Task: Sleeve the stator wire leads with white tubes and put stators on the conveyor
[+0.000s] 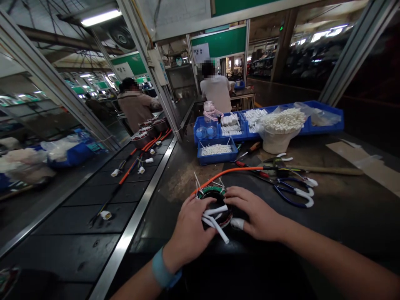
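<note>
A ring-shaped motor stator (212,191) with a green inner edge sits on the workbench in front of me. An orange cable (229,170) leads from its far side. My left hand (192,227) curls around the left side of the stator, its thumb over the near part. Several white sleeves (218,225) stick out beside that thumb, across the ring's opening. Opposite, my right hand (254,212) grips the right rim, fingers on top and the white-wrapped thumb low at the side. Thin white ties (197,182) stand up from the far rim. Parts of the fingertips are hidden.
Blue bins (259,121) of white tubes line the back, with a small blue tray (218,151) and a full white bucket (276,139) before them. Blue-handled scissors (293,192) and a wooden-handled hammer (328,170) lie right. A conveyor (78,246) runs left. Two people work ahead.
</note>
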{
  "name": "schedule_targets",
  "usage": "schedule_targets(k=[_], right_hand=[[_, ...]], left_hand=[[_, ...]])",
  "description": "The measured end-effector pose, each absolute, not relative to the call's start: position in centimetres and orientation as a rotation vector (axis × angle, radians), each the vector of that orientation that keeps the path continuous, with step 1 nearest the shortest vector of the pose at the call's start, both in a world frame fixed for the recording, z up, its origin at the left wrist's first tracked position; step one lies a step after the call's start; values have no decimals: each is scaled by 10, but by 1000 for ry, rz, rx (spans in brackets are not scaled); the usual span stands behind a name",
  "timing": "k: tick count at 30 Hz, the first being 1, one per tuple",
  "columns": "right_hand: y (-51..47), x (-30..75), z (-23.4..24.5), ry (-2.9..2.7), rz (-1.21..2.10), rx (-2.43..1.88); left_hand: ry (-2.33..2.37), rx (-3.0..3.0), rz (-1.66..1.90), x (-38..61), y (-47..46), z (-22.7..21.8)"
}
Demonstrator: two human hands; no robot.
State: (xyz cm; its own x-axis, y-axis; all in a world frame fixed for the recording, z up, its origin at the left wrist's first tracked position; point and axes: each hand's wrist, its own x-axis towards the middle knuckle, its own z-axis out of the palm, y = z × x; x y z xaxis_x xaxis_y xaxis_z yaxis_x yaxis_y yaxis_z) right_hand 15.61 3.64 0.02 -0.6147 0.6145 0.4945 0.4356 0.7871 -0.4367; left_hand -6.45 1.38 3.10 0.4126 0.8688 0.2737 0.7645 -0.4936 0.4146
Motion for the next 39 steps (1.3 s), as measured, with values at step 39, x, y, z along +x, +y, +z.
schedule_targets(k=[39], right_hand=[[20, 124, 38, -2581, 54, -972]], left_hand=[[1278, 2391, 420, -62, 32, 45]])
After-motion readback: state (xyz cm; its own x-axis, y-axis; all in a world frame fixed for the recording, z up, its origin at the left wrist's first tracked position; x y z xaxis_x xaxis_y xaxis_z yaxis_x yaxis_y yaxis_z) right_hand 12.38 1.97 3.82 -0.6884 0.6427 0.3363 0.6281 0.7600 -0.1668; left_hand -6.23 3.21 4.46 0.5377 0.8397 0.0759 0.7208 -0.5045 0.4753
